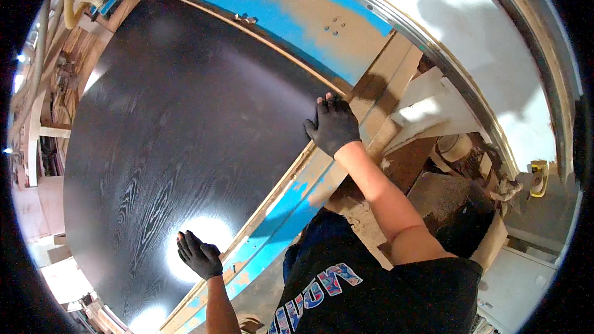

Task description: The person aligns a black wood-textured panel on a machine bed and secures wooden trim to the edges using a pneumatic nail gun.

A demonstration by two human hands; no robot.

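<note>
A large black wood-grain panel [185, 99] lies on a wooden frame marked with blue paint. My right hand [335, 125], in a black glove with bare fingertips, is at the panel's far right corner. Its fingers are stretched out, with the thumb apart, and it holds nothing. Lower down, near the edge closest to me, my left hand [199, 256] is over the panel in a matching glove, fingers extended and nothing in them. Whether its palm touches the surface I cannot tell. Bright glare [204, 235] lies on the panel around that hand.
Beyond the panel runs a tan board with blue paint [291, 9] and groups of small holes. Wood offcuts [455, 148] and a dark box [467, 213] are at my right. A yellow tape measure [539, 178] sits far right. Shelves of timber [62, 86] stand on the left.
</note>
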